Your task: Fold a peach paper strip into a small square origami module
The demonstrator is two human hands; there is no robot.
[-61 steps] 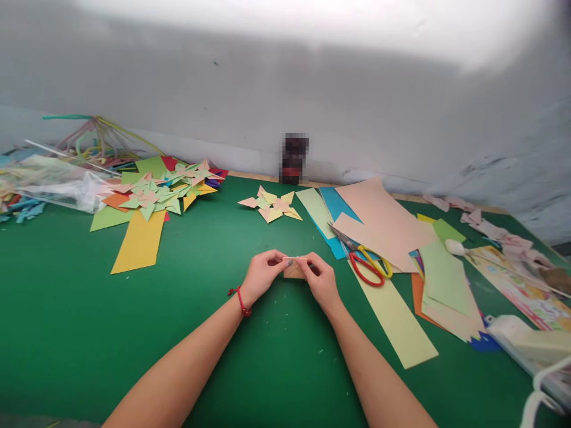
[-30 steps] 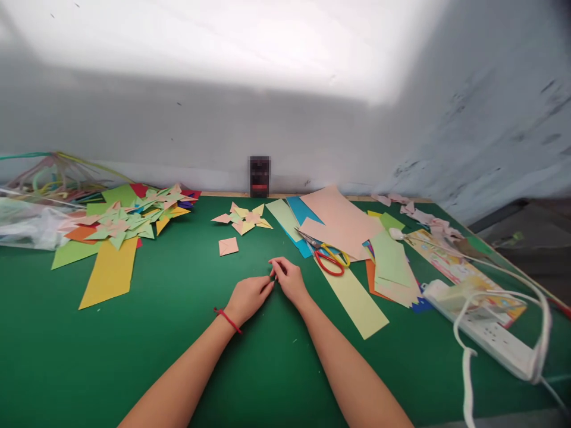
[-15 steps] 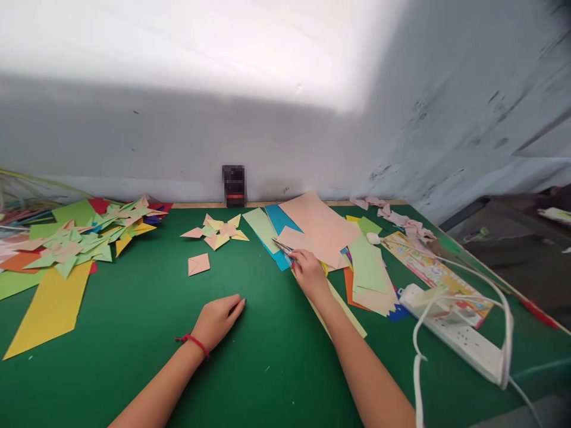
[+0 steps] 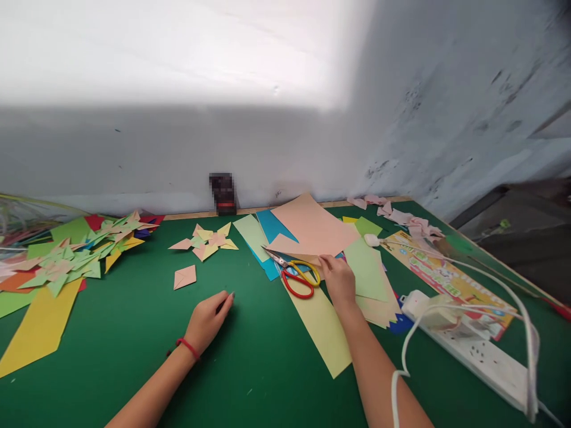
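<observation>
My left hand (image 4: 209, 322) rests on the green tabletop with its fingers curled closed and nothing showing in them. A folded peach paper square (image 4: 184, 277) lies just beyond it. Over the paper pile, my right hand (image 4: 339, 283) pinches the near edge of a peach paper sheet (image 4: 316, 229). Right beside that hand, scissors (image 4: 285, 262) with one red and one yellow handle loop lie on the papers, slightly apart at the blades. Below them a pale yellow paper strip (image 4: 325, 333) extends toward me, and a folded paper star (image 4: 209, 240) sits farther left.
A heap of folded paper stars (image 4: 66, 261) and a yellow sheet (image 4: 41, 324) cover the left side. At right are a white power strip (image 4: 484, 356) with looping cables, a printed packet (image 4: 446, 279) and crumpled pink scraps (image 4: 414, 223). A dark blurred object (image 4: 224, 193) leans on the wall.
My right hand has let go of the scissors, which now lie on the papers, and has moved right to the peach sheet's edge. My left hand stays resting; the view has shifted slightly.
</observation>
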